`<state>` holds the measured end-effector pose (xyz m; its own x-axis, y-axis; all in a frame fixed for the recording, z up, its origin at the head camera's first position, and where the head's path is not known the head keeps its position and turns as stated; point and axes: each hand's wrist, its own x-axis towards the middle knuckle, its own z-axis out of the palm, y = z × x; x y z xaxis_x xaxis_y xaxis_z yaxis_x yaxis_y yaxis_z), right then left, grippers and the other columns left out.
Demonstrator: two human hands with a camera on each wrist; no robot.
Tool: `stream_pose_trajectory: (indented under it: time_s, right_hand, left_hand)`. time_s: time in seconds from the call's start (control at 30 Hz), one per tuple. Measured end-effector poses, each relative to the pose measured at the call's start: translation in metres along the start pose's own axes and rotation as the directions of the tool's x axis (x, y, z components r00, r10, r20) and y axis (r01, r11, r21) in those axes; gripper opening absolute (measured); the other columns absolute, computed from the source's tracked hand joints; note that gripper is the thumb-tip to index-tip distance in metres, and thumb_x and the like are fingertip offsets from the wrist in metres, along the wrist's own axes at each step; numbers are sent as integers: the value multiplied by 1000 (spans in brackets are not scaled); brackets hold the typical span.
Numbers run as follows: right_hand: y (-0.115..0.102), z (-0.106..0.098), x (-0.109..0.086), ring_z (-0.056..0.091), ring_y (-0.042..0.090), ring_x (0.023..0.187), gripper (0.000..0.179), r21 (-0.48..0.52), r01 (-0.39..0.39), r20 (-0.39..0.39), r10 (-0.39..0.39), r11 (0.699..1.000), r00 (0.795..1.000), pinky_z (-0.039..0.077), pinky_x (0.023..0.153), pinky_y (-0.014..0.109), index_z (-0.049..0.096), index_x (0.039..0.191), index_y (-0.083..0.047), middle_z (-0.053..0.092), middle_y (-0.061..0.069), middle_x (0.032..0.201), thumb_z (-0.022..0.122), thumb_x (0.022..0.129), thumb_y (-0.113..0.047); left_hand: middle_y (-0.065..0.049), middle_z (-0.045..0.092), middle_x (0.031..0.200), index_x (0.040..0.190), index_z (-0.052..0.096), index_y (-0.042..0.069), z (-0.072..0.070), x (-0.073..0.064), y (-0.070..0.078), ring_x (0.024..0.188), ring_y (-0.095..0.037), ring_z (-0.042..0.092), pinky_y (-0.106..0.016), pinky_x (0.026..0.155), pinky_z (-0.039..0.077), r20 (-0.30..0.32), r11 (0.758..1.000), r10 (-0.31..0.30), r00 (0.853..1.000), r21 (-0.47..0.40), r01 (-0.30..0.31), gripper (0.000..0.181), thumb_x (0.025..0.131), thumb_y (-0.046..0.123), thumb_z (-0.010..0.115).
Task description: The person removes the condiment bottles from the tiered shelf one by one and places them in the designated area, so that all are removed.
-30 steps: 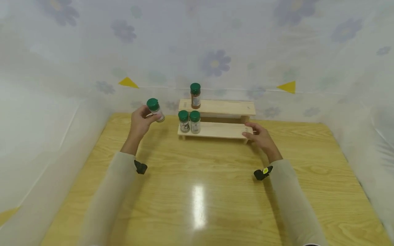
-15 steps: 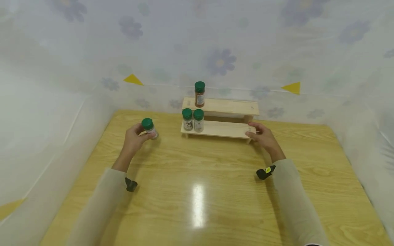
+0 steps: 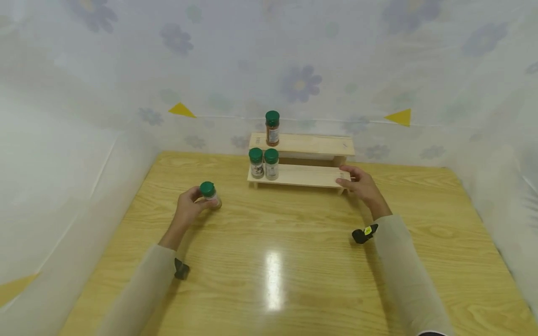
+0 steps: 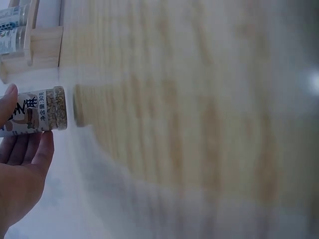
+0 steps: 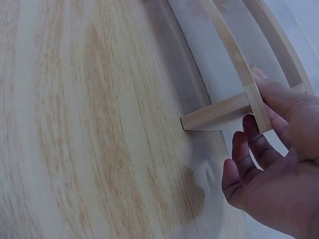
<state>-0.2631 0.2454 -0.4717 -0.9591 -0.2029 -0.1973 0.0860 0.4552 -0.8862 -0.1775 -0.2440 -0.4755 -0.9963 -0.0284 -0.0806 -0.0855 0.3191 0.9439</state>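
Note:
My left hand (image 3: 187,207) grips a green-capped spice jar (image 3: 212,197) left of the rack and nearer to me. In the left wrist view the jar's clear base (image 4: 61,108) shows small tan grains, a little above the tabletop. My right hand (image 3: 363,189) holds the right end of a two-tier wooden spice rack (image 3: 308,176); in the right wrist view the thumb lies on top of the board (image 5: 255,107), with fingers beneath. Two jars, one (image 3: 257,164) beside another (image 3: 272,165), stand at the lower tier's left end. A jar with reddish-brown contents (image 3: 272,129) stands on the upper tier.
The rack stands at the back of a wood-grain table (image 3: 252,252). Behind it hangs a flower-patterned white sheet (image 3: 227,70), which also encloses both sides. Yellow triangles (image 3: 182,110) mark the back sheet.
My left hand has carried the jar down and toward me, away from the rack, close to the tabletop. My right hand keeps its hold on the rack's end. The view has shifted slightly.

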Motion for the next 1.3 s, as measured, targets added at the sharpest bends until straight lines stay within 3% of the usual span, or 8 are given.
stream_pose_trajectory:
  time_s: [0.27, 0.43, 0.67, 0.83, 1.0, 1.3]
  right_hand:
    - [-25, -1, -16, 49, 12, 94, 62, 29, -3, 3, 3, 1000, 1000, 48, 86, 43, 32, 147, -6, 37, 21, 142, 60, 95, -24]
    - [-22, -2, -12, 49, 12, 93, 63, 39, 9, 5, -9, 999, 1000, 49, 86, 43, 32, 147, -6, 37, 21, 141, 61, 94, -25]
    - [-14, -2, -6, 49, 12, 96, 65, 40, -5, 3, 5, 999, 1000, 50, 84, 38, 34, 146, -8, 38, 17, 141, 63, 92, -30]
    - [-25, 0, -14, 48, 15, 94, 62, 50, -17, 13, 17, 999, 1000, 49, 84, 43, 35, 146, -6, 38, 21, 141, 62, 93, -24]
    - [-17, -1, -10, 48, 13, 93, 63, 41, -4, 10, 4, 999, 1000, 49, 81, 41, 35, 146, -8, 40, 20, 140, 63, 93, -27]
    - [4, 0, 1, 49, 13, 91, 65, 22, 34, -23, -34, 999, 999, 51, 76, 35, 38, 145, -12, 42, 13, 135, 64, 90, -37]
  left_hand:
    - [-19, 53, 133, 125, 52, -4, 1, -2, 1, 128, -31, 47, -31, 104, 47, 11, 1000, 7, 1000, -1, -7, 54, 80, 12, 77]
    - [-19, 53, 132, 125, 52, -3, 2, -3, 2, 128, -31, 47, -29, 103, 47, 13, 1000, 13, 1000, 6, -13, 52, 80, 10, 76]
    - [-20, 50, 136, 129, 49, -2, 1, -5, 2, 130, -34, 46, -41, 107, 44, 36, 999, 5, 999, 46, -7, 57, 81, 11, 75]
    - [-20, 44, 141, 135, 43, -1, -3, -9, 5, 135, -36, 39, -50, 111, 37, 93, 997, 58, 994, 48, -63, 64, 82, 13, 75]
    - [-21, 43, 143, 140, 39, -2, -13, -7, 24, 137, -33, 35, -53, 114, 31, 93, 988, 145, 985, 30, -149, 66, 85, 16, 72]
    - [-17, 43, 145, 140, 41, 2, -25, 15, 81, 136, -28, 40, -44, 115, 34, 7, 975, 216, 976, 49, -216, 67, 84, 20, 73]
